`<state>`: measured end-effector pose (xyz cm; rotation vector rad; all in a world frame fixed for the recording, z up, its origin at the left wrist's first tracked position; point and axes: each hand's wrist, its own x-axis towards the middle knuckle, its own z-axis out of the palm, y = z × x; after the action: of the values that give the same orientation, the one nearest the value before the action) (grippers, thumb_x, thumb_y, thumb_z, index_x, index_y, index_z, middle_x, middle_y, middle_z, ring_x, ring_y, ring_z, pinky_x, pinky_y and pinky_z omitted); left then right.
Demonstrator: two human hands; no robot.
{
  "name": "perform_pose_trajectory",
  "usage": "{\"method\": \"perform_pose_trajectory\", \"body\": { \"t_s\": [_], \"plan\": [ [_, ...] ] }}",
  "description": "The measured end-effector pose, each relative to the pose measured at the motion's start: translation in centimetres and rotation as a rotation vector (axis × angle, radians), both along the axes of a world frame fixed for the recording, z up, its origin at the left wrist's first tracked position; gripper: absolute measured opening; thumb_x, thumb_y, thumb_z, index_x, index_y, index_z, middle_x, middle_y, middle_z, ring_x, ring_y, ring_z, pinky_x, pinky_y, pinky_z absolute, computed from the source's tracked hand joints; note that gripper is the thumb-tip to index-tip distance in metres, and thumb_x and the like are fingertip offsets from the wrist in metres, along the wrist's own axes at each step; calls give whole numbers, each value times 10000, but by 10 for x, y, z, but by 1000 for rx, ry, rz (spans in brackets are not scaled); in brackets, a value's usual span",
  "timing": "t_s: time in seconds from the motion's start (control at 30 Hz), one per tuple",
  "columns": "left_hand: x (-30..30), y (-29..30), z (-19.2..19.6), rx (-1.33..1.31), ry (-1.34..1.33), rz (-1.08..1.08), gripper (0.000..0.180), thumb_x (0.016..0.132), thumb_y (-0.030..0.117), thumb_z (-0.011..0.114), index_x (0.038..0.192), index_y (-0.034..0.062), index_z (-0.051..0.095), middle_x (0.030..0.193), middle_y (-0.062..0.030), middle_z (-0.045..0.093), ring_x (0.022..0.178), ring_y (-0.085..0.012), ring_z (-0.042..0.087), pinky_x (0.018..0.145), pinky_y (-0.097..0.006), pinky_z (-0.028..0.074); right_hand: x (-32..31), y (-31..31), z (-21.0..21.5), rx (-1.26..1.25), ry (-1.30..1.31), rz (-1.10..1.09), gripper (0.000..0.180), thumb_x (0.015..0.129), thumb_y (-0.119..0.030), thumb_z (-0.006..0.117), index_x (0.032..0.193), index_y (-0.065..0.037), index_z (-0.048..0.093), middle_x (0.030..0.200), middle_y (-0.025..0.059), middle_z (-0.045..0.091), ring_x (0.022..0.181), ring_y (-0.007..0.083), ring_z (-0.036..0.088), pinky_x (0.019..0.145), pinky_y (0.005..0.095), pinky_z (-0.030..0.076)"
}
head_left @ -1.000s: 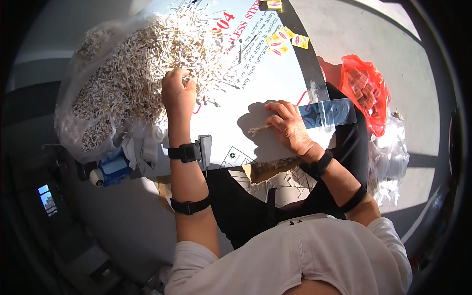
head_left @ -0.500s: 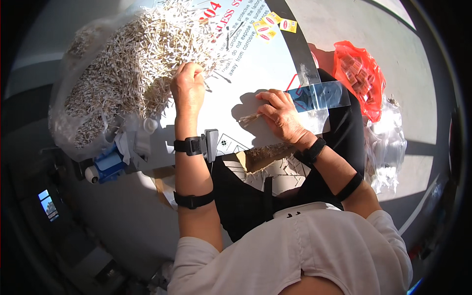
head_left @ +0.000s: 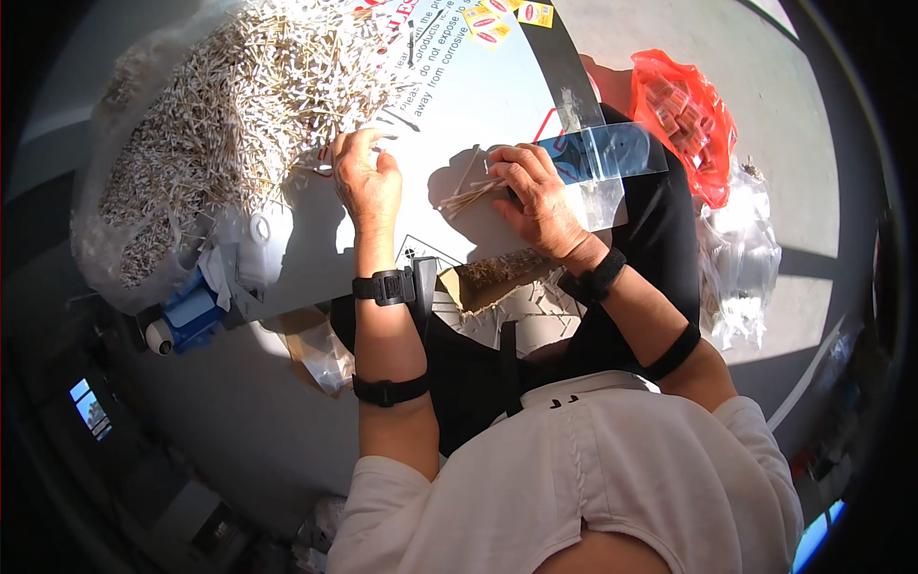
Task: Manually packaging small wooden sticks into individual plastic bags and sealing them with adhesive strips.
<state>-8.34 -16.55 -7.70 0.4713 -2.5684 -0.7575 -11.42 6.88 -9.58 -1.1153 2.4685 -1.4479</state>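
Note:
A big heap of cotton swabs covers the left of the white sheet-topped table. At the heap's right edge is my left hand, its fingers bent and pressed together; what they hold, if anything, is hidden. My right hand is closed on a small bunch of cotton swabs, whose ends stick out to the left, low over the table. Just right of that hand lies a clear, bluish plastic sleeve, reaching past the table's edge.
Small yellow labels lie at the table's far edge. To the right are a red plastic bag of small packs and clear plastic bags. A blue-and-white bottle lies left; a cardboard box with swabs sits below the near edge.
The view has shifted, so the table appears further up and left. My left hand has moved a little nearer along the heap's edge. The swabs in my right hand have fanned out more.

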Motion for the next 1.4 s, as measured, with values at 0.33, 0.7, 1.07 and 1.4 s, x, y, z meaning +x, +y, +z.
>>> {"method": "perform_pose_trajectory", "body": {
  "t_s": [0.33, 0.7, 1.07, 1.4],
  "plan": [
    [-5, 20, 0, -321, -113, -84, 175, 689, -13, 668, 824, 90, 627, 884, -87, 529, 920, -305, 474, 843, -392, 419, -5, -4, 1, 149, 61, -2, 582, 611, -119, 768, 1146, -15, 562, 1242, 173, 457, 1142, 348, 470, 991, 419, 401],
    [-41, 24, -19, -381, -37, 63, 103, 694, 68, 678, 750, 32, 599, 830, -164, 588, 874, -330, 546, 857, -435, 406, -1, -5, 3, 91, 82, 1, 637, 586, -101, 786, 1177, -41, 557, 1208, 137, 489, 1089, 312, 501, 934, 401, 433],
    [49, 54, 14, -114, -382, -13, 269, 677, 142, 764, 825, 44, 562, 844, -124, 582, 853, -323, 546, 752, -432, 447, -61, -5, 7, 31, 105, -370, 527, 724, -145, 759, 1189, -32, 537, 1217, 168, 482, 1126, 328, 482, 975, 391, 402],
    [62, 35, -14, -236, -56, -46, 140, 764, 52, 654, 806, 48, 521, 807, -116, 518, 787, -327, 502, 755, -412, 423, -140, -40, -2, 399, 304, 55, 188, 806, -259, 669, 930, -117, 657, 988, 74, 573, 1006, 250, 530, 877, 376, 441]
  ]
}}
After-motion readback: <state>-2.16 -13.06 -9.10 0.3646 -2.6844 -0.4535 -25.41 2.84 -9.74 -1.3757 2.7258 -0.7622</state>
